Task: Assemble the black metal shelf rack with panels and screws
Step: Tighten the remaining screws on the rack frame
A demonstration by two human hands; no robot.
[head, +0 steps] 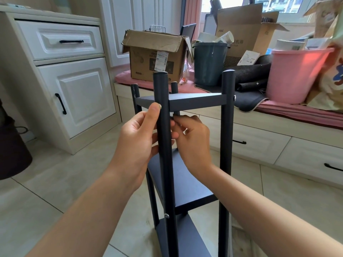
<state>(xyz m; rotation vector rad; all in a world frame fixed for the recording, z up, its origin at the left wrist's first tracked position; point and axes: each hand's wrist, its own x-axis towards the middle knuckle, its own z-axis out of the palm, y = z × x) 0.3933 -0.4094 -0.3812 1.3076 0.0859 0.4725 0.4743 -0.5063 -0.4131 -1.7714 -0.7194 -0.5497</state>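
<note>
Black metal made up the whole shelf rack (196,101), which stood upright on the tiled floor (55,182) directly before the person, in front of a window bench (278,143). It had four round posts with capped tops and flat dark panels between them at several levels. A small silver screw (166,216) showed low on the nearest post (165,145), and another at the top panel's right corner.

The left hand (137,138) was wrapped around the nearest post just below the top panel, thumb up along the tube. The right hand (193,138) was behind that post under the panel, with fingers pinched together; I could not tell what it held, because the post covered the fingertips and they were blurred. The bottom of the rack was cut off by the picture edge.
</note>
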